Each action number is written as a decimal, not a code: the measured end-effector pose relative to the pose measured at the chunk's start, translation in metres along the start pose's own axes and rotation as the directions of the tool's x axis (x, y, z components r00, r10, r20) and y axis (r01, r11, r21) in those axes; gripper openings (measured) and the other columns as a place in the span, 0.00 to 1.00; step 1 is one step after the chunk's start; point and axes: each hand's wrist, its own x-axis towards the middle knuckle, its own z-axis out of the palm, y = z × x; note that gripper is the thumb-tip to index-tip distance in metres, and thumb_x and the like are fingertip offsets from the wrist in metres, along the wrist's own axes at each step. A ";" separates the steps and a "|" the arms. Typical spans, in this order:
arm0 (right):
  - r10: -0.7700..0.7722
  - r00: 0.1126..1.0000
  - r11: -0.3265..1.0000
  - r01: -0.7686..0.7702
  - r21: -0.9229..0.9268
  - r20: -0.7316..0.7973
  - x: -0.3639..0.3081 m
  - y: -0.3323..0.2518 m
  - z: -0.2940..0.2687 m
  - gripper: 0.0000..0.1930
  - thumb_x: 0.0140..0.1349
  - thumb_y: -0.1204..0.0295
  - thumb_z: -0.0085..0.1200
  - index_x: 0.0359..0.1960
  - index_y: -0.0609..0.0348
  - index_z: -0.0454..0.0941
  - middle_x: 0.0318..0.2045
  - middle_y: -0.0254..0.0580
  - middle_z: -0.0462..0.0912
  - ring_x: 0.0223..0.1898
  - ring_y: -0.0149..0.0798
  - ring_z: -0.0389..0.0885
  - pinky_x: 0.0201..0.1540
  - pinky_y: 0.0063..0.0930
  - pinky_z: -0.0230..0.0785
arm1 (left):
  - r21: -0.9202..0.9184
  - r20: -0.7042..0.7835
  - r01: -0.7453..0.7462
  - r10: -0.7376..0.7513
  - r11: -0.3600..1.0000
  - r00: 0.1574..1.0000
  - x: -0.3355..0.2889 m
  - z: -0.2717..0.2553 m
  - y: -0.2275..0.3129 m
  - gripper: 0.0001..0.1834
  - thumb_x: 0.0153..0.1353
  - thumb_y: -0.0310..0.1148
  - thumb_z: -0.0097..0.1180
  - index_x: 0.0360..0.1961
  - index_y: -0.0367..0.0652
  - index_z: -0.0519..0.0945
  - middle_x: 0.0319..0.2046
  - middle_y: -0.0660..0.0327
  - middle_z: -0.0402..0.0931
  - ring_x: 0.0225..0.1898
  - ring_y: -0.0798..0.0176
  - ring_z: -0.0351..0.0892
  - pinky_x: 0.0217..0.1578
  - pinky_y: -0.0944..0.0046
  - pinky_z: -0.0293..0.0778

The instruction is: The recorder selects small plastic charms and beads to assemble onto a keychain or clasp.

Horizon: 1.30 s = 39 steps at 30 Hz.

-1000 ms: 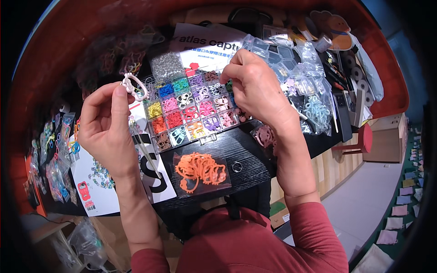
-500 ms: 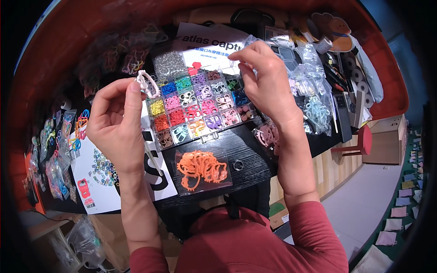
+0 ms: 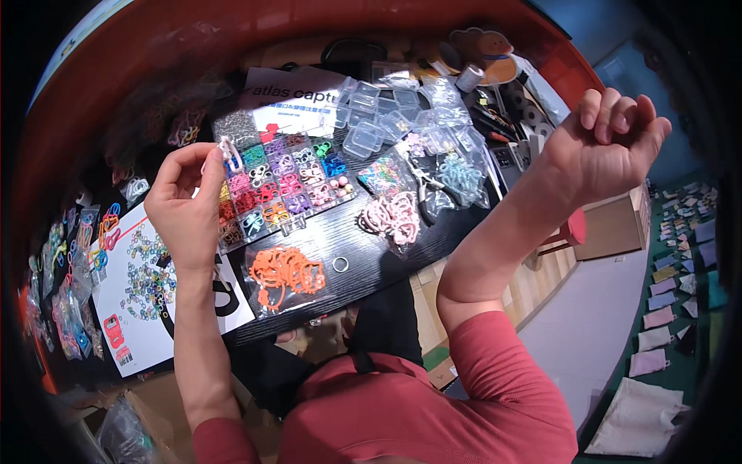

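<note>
A red stool (image 3: 573,228) is standing near a tan box (image 3: 614,236); a white roll (image 3: 470,77) is lying beside an animal cutout (image 3: 493,56); pouches (image 3: 648,363) are lying on green flooring (image 3: 684,367).

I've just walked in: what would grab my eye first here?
Probably the divided box of brightly coloured pieces, just right of the person's left hand, which pinches a white loop. Nearer the table's front edge, a cluster of orange pieces stands out against the black tabletop. The right hand is raised at the upper right, fingers curled.
</note>
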 end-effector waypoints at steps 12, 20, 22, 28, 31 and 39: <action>0.766 0.572 0.141 0.294 -0.945 0.292 -0.124 -0.017 -0.110 0.22 0.48 0.64 0.66 0.43 0.60 0.75 0.40 0.45 0.77 0.47 0.48 0.76 0.48 0.39 0.69 | -0.080 0.036 -0.017 0.020 0.997 0.999 0.001 -0.002 0.008 0.04 0.62 0.23 0.60 0.38 0.35 0.81 0.31 0.66 0.80 0.33 0.77 0.76 0.36 0.77 0.72; 0.864 0.389 0.055 0.558 -0.828 0.320 -0.130 -0.006 -0.102 0.25 0.45 0.63 0.63 0.42 0.68 0.76 0.40 0.55 0.77 0.47 0.54 0.74 0.50 0.44 0.70 | -0.260 0.171 0.085 -0.041 0.962 0.984 0.001 -0.001 0.006 0.05 0.62 0.26 0.60 0.39 0.37 0.82 0.31 0.67 0.80 0.32 0.77 0.76 0.32 0.77 0.69; 0.883 0.344 0.061 0.594 -0.802 0.321 -0.126 -0.002 -0.104 0.23 0.46 0.61 0.62 0.37 0.70 0.76 0.38 0.56 0.77 0.46 0.54 0.74 0.50 0.44 0.70 | -0.264 0.216 0.110 -0.052 0.958 0.975 0.002 0.000 0.006 0.05 0.63 0.24 0.59 0.39 0.36 0.81 0.32 0.65 0.81 0.33 0.76 0.78 0.33 0.76 0.72; 0.883 0.325 0.090 0.589 -0.803 0.338 -0.109 0.007 -0.095 0.21 0.43 0.65 0.59 0.33 0.74 0.76 0.37 0.60 0.76 0.47 0.57 0.73 0.50 0.45 0.71 | -0.289 0.273 0.125 -0.044 0.949 0.961 0.000 0.000 0.008 0.05 0.63 0.25 0.59 0.39 0.36 0.81 0.30 0.66 0.79 0.30 0.77 0.75 0.31 0.76 0.70; 0.883 0.339 0.078 0.577 -0.813 0.325 -0.094 0.007 -0.090 0.21 0.44 0.66 0.57 0.32 0.77 0.74 0.38 0.66 0.75 0.46 0.60 0.74 0.50 0.46 0.71 | -0.285 0.294 0.150 -0.063 0.947 0.954 0.000 0.001 0.008 0.05 0.63 0.25 0.59 0.39 0.36 0.81 0.29 0.66 0.79 0.30 0.77 0.75 0.31 0.76 0.70; 0.862 0.414 -0.011 0.591 -0.806 0.292 -0.096 0.023 -0.099 0.17 0.60 0.66 0.50 0.27 0.73 0.76 0.29 0.67 0.79 0.33 0.62 0.80 0.40 0.47 0.74 | -0.287 0.321 0.178 -0.081 0.941 0.944 -0.004 0.006 0.011 0.05 0.63 0.25 0.60 0.39 0.36 0.81 0.30 0.65 0.80 0.30 0.77 0.77 0.30 0.76 0.71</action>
